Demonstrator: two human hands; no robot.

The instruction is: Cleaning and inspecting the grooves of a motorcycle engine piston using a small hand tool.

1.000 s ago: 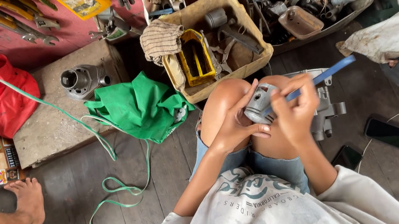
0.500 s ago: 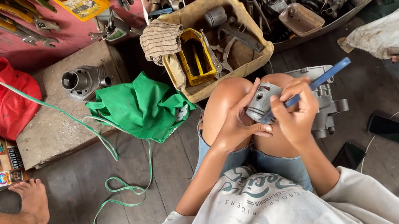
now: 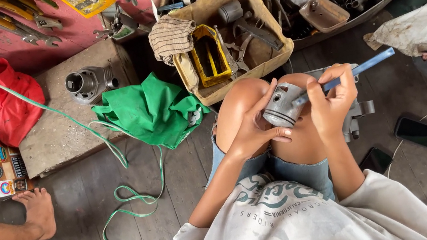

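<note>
- The left hand (image 3: 252, 131) is wrapped around a grey piston (image 3: 281, 107), fingers curled under it and thumb up along its side.
- The piston sits on top of the person's bare knees, tipped on its side.
- The right hand (image 3: 335, 102) is pinched shut on a thin blue stick (image 3: 356, 71). One end of the stick touches the piston.
- A grey metal part (image 3: 356, 112) sits just beside the right hand, partly hidden by it.
- A tan box (image 3: 250, 66) of tools stands on the wood floor (image 3: 188, 180) just past the knees.
- A green cloth (image 3: 150, 109) lies left of the box, next to a stone block (image 3: 57, 132).
- A dark phone (image 3: 419, 133) lies on the floor to the right.
- Another person's bare foot (image 3: 38, 211) rests on the floor near the left edge.
</note>
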